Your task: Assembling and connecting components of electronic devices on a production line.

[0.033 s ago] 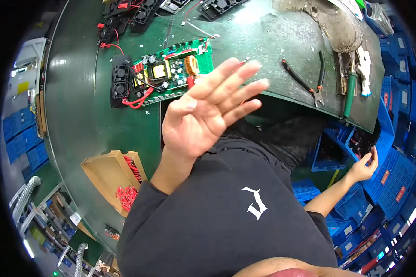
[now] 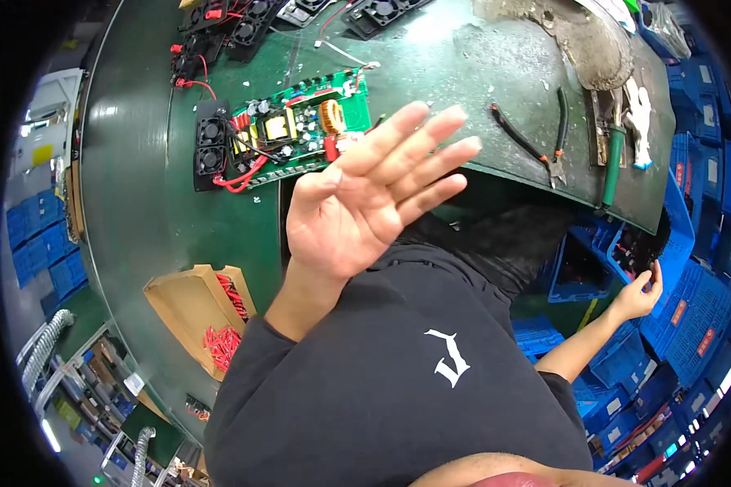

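Observation:
My left hand (image 2: 353, 207) is raised palm up over the bench's front edge, fingers stretched and spread, with nothing in it. Behind its fingertips lies a green circuit board (image 2: 356, 109) with a copper-wound coil, a yellow transformer and red wires. A black twin-fan unit (image 2: 211, 146) is wired to the board's left end. Far to the right, my right hand (image 2: 640, 295) reaches down to a blue crate (image 2: 681, 223) holding dark parts (image 2: 632, 245). Its fingers are curled at those parts; what they grip, if anything, is hidden.
Pliers (image 2: 536, 146) and a green-handled tool (image 2: 614, 166) lie on the bench's right side. More fans (image 2: 248, 28) and wires sit at the back left. A cardboard box (image 2: 179, 308) with red pieces is at the left. Blue crates (image 2: 682, 325) crowd the right.
My left hand has shifted very slightly right, while the board appears slightly farther left in the picture. My right hand stays at the crate.

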A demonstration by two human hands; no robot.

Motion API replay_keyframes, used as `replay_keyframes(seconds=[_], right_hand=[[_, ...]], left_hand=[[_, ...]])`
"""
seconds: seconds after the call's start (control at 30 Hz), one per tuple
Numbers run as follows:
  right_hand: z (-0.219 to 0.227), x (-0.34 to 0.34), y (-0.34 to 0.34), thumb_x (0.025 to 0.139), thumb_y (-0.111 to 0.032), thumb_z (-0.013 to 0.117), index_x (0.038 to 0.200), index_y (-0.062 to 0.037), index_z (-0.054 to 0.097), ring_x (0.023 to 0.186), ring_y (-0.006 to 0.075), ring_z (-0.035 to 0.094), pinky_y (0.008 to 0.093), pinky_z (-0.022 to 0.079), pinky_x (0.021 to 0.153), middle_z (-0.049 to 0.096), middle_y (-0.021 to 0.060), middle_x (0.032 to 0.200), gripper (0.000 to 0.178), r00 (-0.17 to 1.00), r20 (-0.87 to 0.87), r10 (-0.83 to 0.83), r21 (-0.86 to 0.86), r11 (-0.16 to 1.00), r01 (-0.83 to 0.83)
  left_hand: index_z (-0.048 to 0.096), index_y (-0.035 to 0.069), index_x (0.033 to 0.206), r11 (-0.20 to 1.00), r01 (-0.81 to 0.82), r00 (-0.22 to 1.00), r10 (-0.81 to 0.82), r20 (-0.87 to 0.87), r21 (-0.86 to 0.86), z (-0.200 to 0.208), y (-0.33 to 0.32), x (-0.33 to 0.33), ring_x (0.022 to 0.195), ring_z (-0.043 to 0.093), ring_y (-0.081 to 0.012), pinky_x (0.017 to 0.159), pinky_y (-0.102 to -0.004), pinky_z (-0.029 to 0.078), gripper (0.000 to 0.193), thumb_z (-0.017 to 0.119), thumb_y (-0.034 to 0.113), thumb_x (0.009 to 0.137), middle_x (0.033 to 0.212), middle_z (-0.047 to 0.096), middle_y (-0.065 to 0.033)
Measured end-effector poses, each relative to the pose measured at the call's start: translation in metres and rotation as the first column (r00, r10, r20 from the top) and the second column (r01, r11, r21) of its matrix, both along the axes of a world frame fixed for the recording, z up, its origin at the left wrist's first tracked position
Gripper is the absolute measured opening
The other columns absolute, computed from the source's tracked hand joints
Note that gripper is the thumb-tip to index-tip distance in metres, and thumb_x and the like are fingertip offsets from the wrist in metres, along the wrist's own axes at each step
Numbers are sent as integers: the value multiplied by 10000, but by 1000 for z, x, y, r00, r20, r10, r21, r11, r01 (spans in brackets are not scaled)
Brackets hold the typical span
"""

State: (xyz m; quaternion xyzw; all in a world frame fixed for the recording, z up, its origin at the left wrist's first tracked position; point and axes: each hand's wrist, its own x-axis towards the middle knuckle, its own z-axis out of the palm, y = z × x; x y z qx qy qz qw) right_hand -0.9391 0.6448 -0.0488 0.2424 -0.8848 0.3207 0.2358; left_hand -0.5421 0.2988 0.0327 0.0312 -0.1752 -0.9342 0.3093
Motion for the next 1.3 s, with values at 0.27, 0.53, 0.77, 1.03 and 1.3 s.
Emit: replay_keyframes(seconds=[0.27, 0.53, 0.77, 1.03, 1.3], right_hand=[[-163, -160, 103, 905, -352, 702, 1340, -58, 653, 1161, 415, 644, 446, 497, 1010, 690, 243, 1238, 527, 945, 238, -224, 539, 840, 63], [-270, -278, 128, 835, -339, 807, 1216, 18, 646, 1108, 411, 645, 437, 491, 984, 677, 251, 1200, 547, 925, 375, 58, 554, 786, -273], [-266, -236, 62, 760, -527, 820, 1589, -157, 233, 1353, 557, 453, 552, 413, 1116, 397, 404, 1477, 1081, 648, 694, -313, 506, 852, -130], [-264, -247, 77, 746, -338, 873, 1411, 45, 211, 1154, 451, 655, 455, 493, 1016, 652, 324, 1216, 1013, 567, 695, -443, 461, 879, 122], [-202, -232, 53, 879, -468, 693, 1338, -7, 627, 1332, 430, 558, 535, 445, 1101, 608, 240, 1405, 653, 473, 623, -623, 622, 761, 183]], left_hand=[[17, -20, 1630, 972, 135, 989, -121, -84, 191, 24, 39, -60, 1565, -25, -473, 1279, -557, 75, 836, 348, 502, 1068, 1689, -87, -279], [236, 7, 1615, 980, 169, 979, -154, -134, 104, -6, 51, -86, 1370, 479, -483, 1098, -486, 463, 641, 402, 336, 1090, 1563, 419, -257], [489, 183, 705, 978, 73, 973, -27, 228, -195, -10, 60, -105, 690, 487, -108, 631, -263, 342, 439, 719, 456, 960, 610, 485, 69], [483, 188, 845, 940, 273, 926, -199, 320, -205, -14, 67, -163, 765, 391, -129, 702, -276, 338, 296, 686, 351, 986, 793, 450, 28], [469, 169, 839, 918, 289, 922, -191, 336, -272, -21, 66, -164, 750, 404, -142, 696, -288, 341, 286, 645, 329, 997, 793, 460, 8]])
